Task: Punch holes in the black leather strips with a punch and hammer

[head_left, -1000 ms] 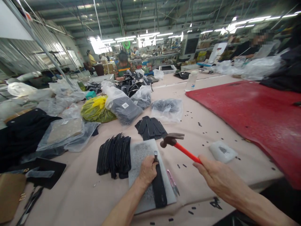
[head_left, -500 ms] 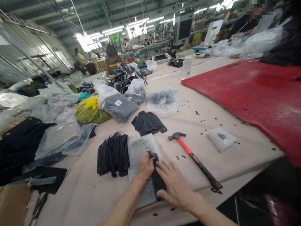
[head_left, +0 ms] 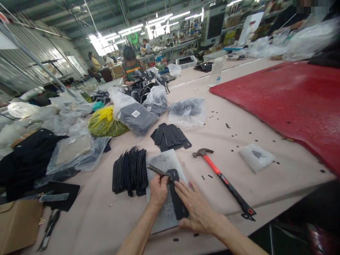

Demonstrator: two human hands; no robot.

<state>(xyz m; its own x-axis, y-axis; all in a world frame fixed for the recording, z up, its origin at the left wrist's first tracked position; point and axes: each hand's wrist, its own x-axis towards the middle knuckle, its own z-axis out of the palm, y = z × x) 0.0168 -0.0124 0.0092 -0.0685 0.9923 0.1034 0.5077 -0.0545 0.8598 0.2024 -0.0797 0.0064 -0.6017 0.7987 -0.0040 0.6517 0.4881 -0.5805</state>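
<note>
My left hand (head_left: 158, 189) is closed round a thin metal punch tool (head_left: 157, 171), which lies tilted with its tip pointing up and left over the grey cutting pad (head_left: 162, 163). My right hand (head_left: 195, 207) lies flat with fingers stretched out on a long black strap piece (head_left: 177, 198) that rests on the pad. A hammer with a red and black handle (head_left: 224, 181) lies on the table to the right of my hands. A row of black pieces (head_left: 130, 171) stands left of the pad.
More black strap pieces (head_left: 170, 136) lie fanned out beyond the pad. Plastic bags (head_left: 187, 111) and a yellow bag (head_left: 105, 122) crowd the left and middle. A red mat (head_left: 287, 102) covers the right. A small white pad (head_left: 256, 157) lies near it. Another person (head_left: 130, 67) works at the far end.
One second ago my right hand held the hammer raised over the punch. It has since laid the hammer on the table and come down flat on the black strap. The punch now lies tilted.
</note>
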